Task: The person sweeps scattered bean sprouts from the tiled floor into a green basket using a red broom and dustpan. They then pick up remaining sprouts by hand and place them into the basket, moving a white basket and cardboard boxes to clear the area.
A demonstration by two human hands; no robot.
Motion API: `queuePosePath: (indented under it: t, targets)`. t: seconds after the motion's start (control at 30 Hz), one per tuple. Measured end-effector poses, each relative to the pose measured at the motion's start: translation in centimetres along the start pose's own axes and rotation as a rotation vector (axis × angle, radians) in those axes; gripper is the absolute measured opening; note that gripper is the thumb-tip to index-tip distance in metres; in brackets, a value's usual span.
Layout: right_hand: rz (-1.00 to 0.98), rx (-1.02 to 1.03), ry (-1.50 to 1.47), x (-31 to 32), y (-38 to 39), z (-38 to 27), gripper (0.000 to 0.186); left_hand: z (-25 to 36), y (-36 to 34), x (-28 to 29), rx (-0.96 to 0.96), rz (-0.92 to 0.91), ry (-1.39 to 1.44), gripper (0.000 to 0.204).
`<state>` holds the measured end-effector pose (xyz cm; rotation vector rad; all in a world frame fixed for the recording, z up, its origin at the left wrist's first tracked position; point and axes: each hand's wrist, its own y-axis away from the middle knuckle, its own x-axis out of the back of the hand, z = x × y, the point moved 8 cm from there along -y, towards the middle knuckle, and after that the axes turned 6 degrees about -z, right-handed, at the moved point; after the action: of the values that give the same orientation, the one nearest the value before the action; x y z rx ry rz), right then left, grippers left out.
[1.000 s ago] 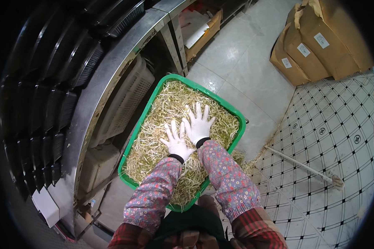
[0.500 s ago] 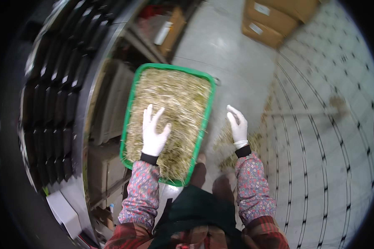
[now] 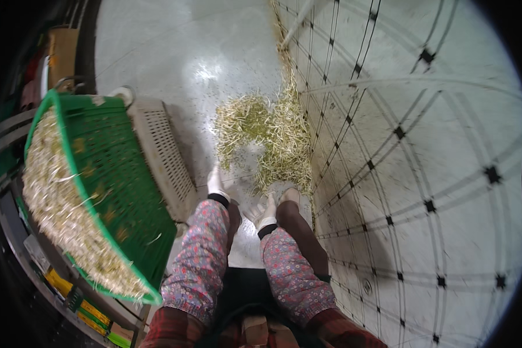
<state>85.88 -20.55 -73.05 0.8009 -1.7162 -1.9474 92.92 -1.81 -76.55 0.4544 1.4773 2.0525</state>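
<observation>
Shiny grey floor (image 3: 174,52) is spreading out under you, and it is meeting a white tiled part with black lines and dots (image 3: 423,174) on your right side. You are looking straight down at a heap of pale sprouts (image 3: 269,133) lying on the floor, right along the edge of the tiles.

Both your hands are wearing white gloves and reaching down toward the heap. Your left hand (image 3: 216,184) is sitting just below the heap's left side. Your right hand (image 3: 261,212) is a little lower, just below the heap's middle. Your fingers are looking loose and a bit spread, and they are holding nothing. The picture is blurry, so you cannot be sure about each finger.

The heap is lying in front of both hands. It is running long, away from you, with a thin trail of sprouts going up along the tile edge. Your left hand is nearer to it.

Left of the heap, a green crate (image 3: 98,191) full of sprouts is tipping on its side, next to a grey slotted tray (image 3: 165,156).
</observation>
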Motion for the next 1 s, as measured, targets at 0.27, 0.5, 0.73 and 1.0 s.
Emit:
queuePosePath:
  t: [0.27, 0.5, 0.73, 1.0]
  targets:
    - [0.277, 0.091, -0.406, 2.5, -15.5, -3.1, 0.083, 2.4, -21.3, 3.8, -0.141, 0.457, -0.172, 0.119]
    - [0.138, 0.278, -0.286, 2.3, -21.5, -17.1, 0.082, 4.0, -17.3, -18.0, -0.404, 0.327, -0.848, 0.097]
    - [0.181, 0.383, -0.197, 5.2, -26.1, -20.1, 0.082, -5.7, -13.1, -33.1, -0.579, -0.357, -1.500, 0.070]
    - [0.082, 0.461, -0.090, 1.4, -25.9, -17.1, 0.079, -8.2, -12.0, -25.7, -0.456, -0.582, -1.429, 0.067]
